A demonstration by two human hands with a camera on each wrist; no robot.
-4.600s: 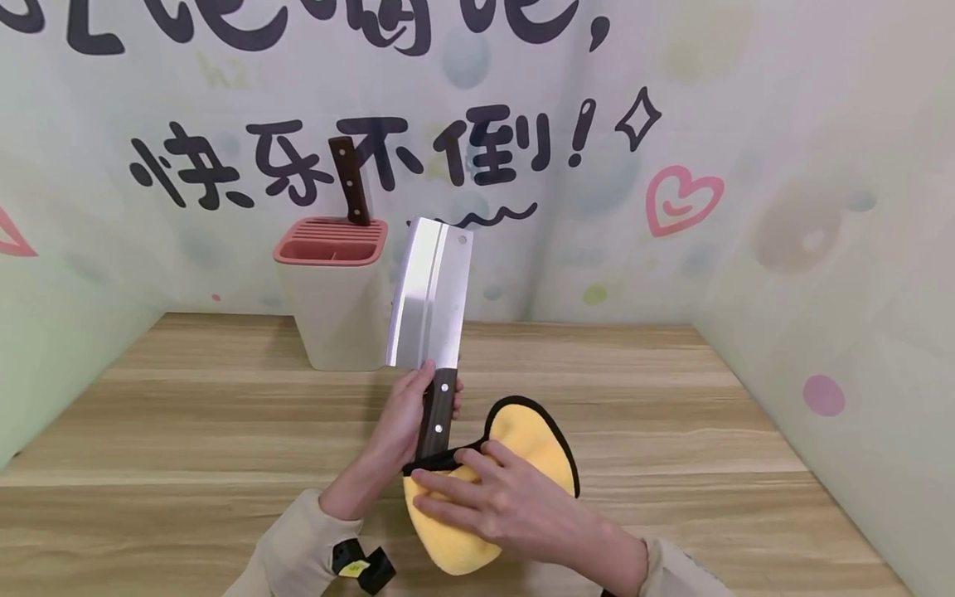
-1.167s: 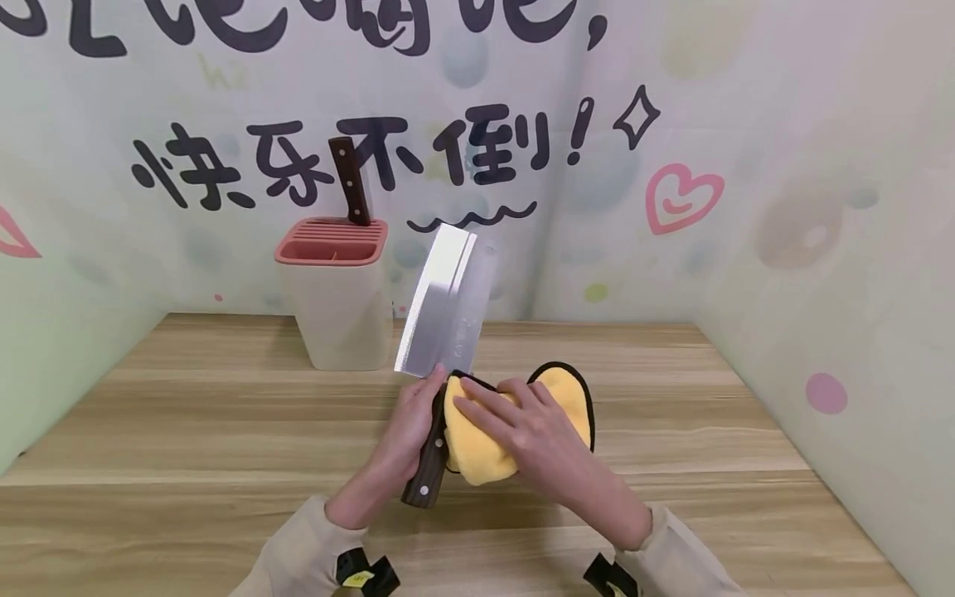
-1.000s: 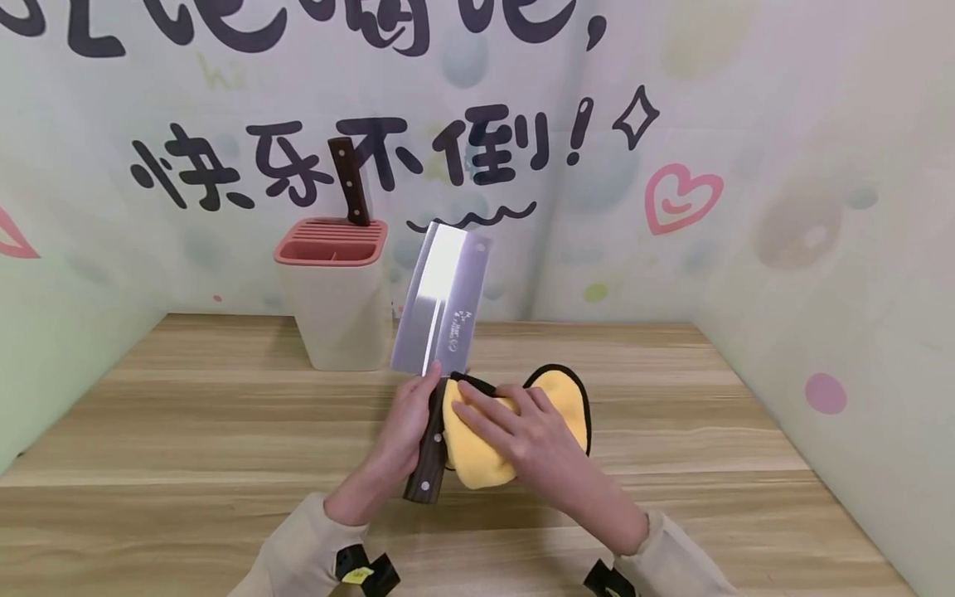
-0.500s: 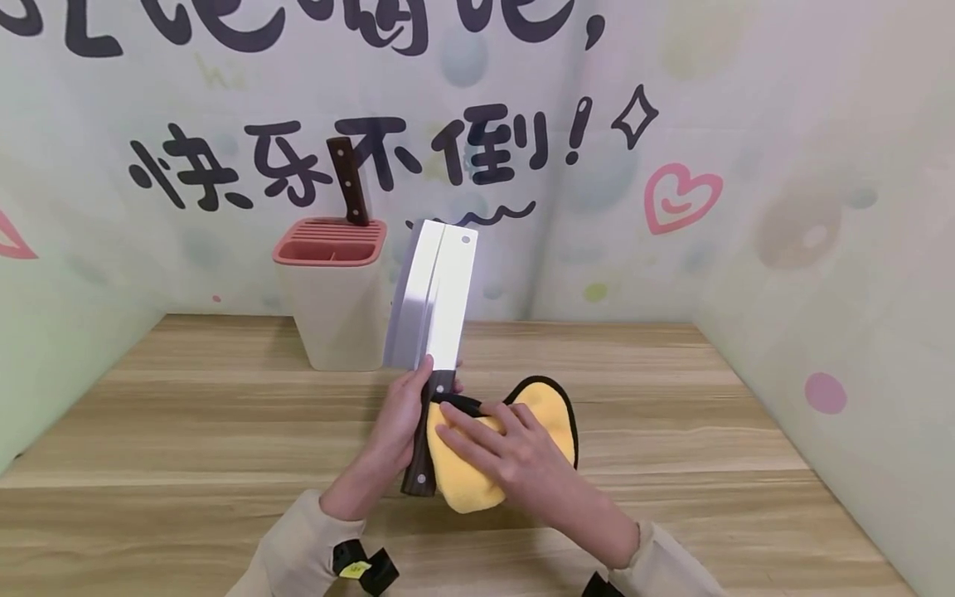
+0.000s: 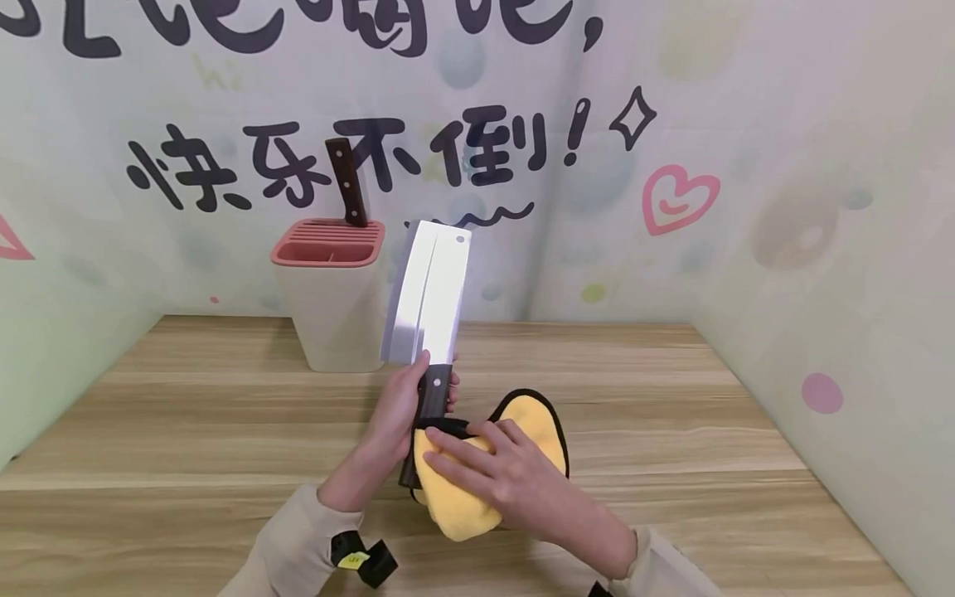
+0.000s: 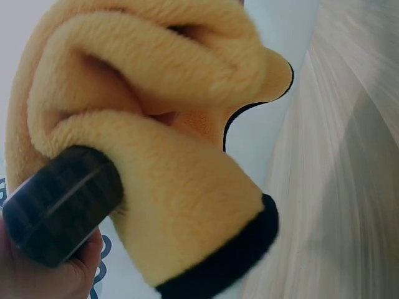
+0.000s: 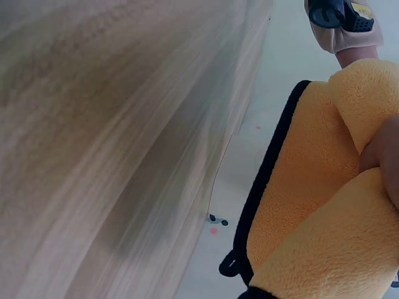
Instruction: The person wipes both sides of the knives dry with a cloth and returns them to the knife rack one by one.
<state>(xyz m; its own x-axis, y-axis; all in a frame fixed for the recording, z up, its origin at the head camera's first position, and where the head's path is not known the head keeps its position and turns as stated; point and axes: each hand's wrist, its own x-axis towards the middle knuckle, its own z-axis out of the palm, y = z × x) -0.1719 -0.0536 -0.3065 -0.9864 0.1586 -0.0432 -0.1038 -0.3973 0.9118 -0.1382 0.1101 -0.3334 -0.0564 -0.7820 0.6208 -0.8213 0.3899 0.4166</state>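
Observation:
A cleaver (image 5: 433,290) stands blade-up above the table, its handle held in my left hand (image 5: 391,414), with the thumb along the top of the handle. My right hand (image 5: 507,477) grips a yellow cloth (image 5: 458,506) with black edging, folded around the lower part of that handle. In the left wrist view, the dark handle end (image 6: 62,205) pokes out beside the folded cloth (image 6: 181,205). The right wrist view has the cloth (image 7: 305,174) bunched around my right hand (image 7: 383,156), most of which is out of frame.
Behind the cleaver to the left, a white knife holder (image 5: 339,319) with a pink slotted top stands against the back wall. A brown-handled knife (image 5: 346,182) is slotted in it. Wood-grain table (image 5: 634,398) extends on both sides, bounded by printed walls.
Over the last second, my right hand and the cloth have slid down the handle from near the blade. The cleaver has turned slightly and shifted a little left. The knife holder stays put.

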